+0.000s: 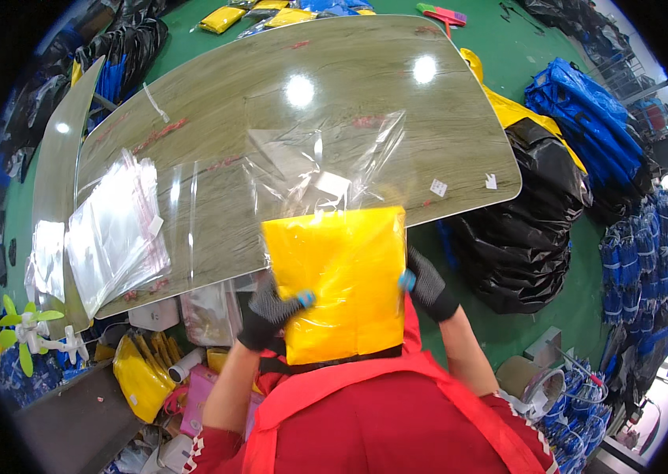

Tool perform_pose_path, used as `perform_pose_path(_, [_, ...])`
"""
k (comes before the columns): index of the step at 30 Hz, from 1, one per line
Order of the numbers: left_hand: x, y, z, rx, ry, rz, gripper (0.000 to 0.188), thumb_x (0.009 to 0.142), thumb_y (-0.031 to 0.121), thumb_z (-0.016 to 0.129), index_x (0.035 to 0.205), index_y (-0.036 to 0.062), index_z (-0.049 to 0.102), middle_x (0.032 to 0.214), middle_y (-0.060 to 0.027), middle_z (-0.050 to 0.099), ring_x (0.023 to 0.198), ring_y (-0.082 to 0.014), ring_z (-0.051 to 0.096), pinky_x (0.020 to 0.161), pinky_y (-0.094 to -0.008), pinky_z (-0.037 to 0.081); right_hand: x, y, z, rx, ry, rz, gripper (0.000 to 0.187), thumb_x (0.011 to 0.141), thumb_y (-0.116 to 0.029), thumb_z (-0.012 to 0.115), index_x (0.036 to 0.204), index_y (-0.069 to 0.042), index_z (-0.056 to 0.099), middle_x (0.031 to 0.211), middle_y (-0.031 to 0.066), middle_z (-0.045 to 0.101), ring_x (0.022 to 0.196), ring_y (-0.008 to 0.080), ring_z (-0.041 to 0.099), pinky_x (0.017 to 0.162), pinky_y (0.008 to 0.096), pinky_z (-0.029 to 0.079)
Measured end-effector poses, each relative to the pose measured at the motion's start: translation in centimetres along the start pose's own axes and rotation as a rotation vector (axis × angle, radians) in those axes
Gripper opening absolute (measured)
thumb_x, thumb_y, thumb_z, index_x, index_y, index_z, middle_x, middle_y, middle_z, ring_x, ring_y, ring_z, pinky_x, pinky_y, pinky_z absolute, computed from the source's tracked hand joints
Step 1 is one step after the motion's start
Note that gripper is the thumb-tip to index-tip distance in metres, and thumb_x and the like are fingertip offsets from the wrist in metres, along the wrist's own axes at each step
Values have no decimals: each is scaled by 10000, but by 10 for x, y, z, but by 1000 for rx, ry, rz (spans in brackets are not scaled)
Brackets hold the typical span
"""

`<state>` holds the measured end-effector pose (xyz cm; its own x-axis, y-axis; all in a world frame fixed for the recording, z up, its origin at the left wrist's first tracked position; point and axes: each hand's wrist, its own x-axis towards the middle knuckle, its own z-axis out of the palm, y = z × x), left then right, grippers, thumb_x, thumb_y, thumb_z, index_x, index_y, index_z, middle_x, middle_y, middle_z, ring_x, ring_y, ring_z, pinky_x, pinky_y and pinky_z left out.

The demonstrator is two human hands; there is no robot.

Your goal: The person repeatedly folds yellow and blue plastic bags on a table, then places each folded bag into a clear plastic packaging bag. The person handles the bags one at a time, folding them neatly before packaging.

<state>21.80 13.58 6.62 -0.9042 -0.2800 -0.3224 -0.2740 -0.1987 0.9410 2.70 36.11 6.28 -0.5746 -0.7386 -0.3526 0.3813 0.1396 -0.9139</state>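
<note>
The folded yellow sheet [342, 284] in its clear plastic bag [377, 158] sits centre-frame, long axis running up-frame; left gloved hand [272, 312] and right gloved hand [430, 288] pinch opposite sides, neither nearer; fingers behind it are hidden.

Floor's [500, 51] a solid green in here, and there's a big greyish-brown wood-look worktop [215, 103] with rounded corners. Two round light reflections [299, 91] glare off it, another hits the narrow side panel [54, 174] at left, and the far right edge is super bright.
</note>
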Motion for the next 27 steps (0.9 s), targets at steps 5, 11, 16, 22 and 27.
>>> perform_pose_path(5, [-25,-14,6,-204,-161,-199,720,805,184,766,1406,37,399,1326,-82,536,1200,-210,522,1014,-345,418,-18,8,12,13,-86,85,616,825,-272,758,1324,-18,502,1231,104,616,1089,184,594,908,323,498])
perform_pose_path(11, [-5,-42,-14,23,18,-115,406,867,217,701,1204,12,603,1070,-51,672,983,-167,610,845,-329,489,-14,11,6,95,-106,83,596,816,-261,759,1307,-19,521,1165,97,643,1060,181,602,922,320,491])
perform_pose_path(16, [4,-42,4,-598,313,-18,377,868,144,681,1207,35,558,1130,-52,629,1043,-146,583,879,-298,483,2,6,2,73,-132,161,618,829,-266,756,1322,1,496,1228,110,609,1073,185,601,919,304,492])
perform_pose_path(22, [-13,-38,13,-299,284,-216,410,893,207,678,1245,26,570,1114,-33,640,1004,-141,581,884,-300,464,-7,20,1,214,-77,112,589,838,-273,753,1309,-6,523,1221,85,621,1097,170,585,957,313,461])
perform_pose_path(27, [-3,-43,-5,-313,303,30,390,855,209,709,1177,13,608,1022,-40,671,955,-158,618,867,-324,490,1,19,-5,-26,-263,122,596,834,-304,755,1300,-5,533,1177,75,641,1089,162,583,943,305,467])
